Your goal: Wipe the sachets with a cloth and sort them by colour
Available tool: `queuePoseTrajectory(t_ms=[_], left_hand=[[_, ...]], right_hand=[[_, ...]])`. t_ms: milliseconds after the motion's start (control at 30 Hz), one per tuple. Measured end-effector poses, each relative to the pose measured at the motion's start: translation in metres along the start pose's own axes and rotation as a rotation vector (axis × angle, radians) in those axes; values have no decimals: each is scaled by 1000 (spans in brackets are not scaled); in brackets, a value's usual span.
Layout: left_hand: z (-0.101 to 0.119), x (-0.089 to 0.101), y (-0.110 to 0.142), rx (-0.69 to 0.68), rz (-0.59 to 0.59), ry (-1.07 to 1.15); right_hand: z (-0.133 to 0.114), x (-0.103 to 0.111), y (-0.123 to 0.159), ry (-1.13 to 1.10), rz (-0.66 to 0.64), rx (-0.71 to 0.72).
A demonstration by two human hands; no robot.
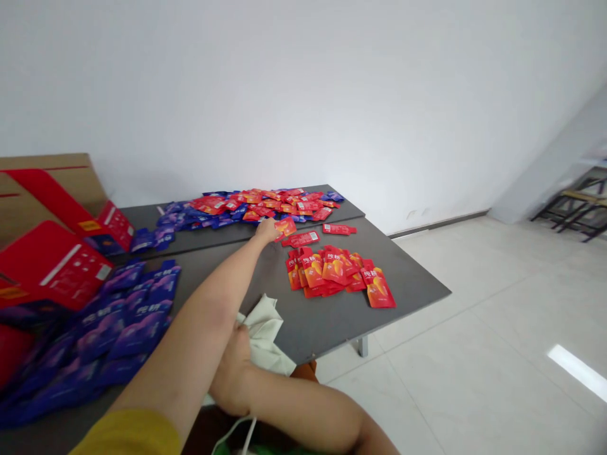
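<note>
My left hand (pixel 266 230) reaches far across the dark grey table (pixel 412 281) and is closed on a red packet (pixel 286 225) at the near edge of a mixed heap of red and blue packets (pixel 251 205). My right hand (pixel 234 366) is low at the table's front edge, closed on a white cloth bag (pixel 268 328) that lies partly on the tabletop. A spread group of red packets (pixel 336 272) lies to the right of my left arm, with two loose red packets (pixel 303 239) behind it.
A big pile of blue packets (pixel 118 322) covers the table's left side. Red boxes (pixel 52 262) and a cardboard carton (pixel 52 180) stand at the far left. White tiled floor (pixel 474 328) lies to the right, with a dark metal frame (pixel 576 205) by the wall.
</note>
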State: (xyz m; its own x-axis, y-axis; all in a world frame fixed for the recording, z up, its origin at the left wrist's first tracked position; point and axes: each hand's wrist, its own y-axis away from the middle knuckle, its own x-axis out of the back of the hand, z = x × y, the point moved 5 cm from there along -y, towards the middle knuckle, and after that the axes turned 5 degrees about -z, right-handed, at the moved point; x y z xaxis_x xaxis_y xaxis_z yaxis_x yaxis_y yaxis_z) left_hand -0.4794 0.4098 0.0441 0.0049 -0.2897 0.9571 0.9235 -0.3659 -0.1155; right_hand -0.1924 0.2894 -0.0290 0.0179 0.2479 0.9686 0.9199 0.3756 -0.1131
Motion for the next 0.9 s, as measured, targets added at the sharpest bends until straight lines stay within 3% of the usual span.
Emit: queuePoseTrajectory(t_ms=[133,300,400,467,500,633,733,800,900], left_hand=[[-26,33,19,-42,23,-25],[-62,90,70,-33,96,-88],[-83,103,109,-65,-63,0],[-97,96,137,-93,-239,133],[-104,91,151,-101,-268,183],[-129,64,198,-139,-112,389],[-132,42,230,-210,-38,396],[-123,31,250,-378,-40,326],[-109,16,276,-582,-102,179]], right_hand=[[0,12,3,5,59,-138],[-3,12,2,27,120,-163],[4,19,1,-5,108,-167],[12,31,5,-38,73,-124],[17,42,9,-45,72,-96],[39,97,32,-35,175,-80],[54,126,37,-64,222,-77],[64,132,31,-63,257,-55],[75,116,13,-41,244,31]])
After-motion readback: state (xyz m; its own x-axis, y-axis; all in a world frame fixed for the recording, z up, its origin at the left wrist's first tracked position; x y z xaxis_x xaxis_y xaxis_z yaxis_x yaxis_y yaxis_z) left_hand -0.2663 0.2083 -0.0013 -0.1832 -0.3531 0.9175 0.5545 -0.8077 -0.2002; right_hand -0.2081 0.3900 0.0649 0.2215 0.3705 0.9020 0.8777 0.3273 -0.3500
